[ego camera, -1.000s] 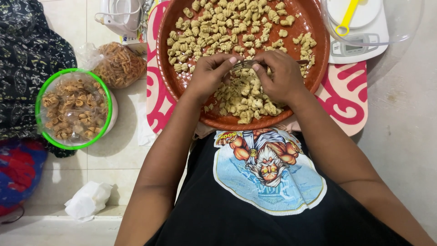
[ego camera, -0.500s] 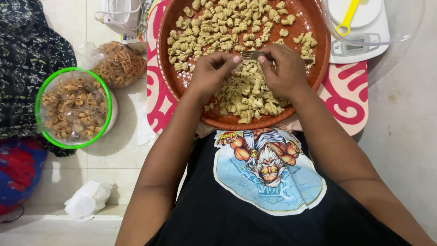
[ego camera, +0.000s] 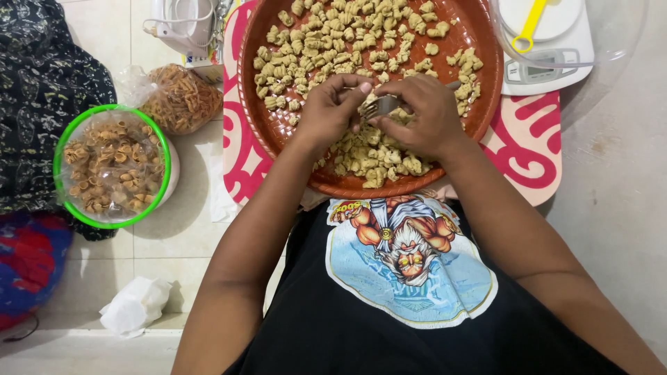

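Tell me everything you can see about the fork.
The fork looks like grey metal. Only its tines and a short piece of the handle end near the right hand's far side show; the rest is hidden. It lies nearly level over the round brown tray, tines pointing toward the left hand. The right hand grips it, and the left hand's fingertips press at the tines, where a small dough piece seems to sit.

Dough pieces (ego camera: 326, 48) in tray (ego camera: 486, 83); bowl (ego camera: 69, 139) left, scale (ego camera: 549, 62) right.
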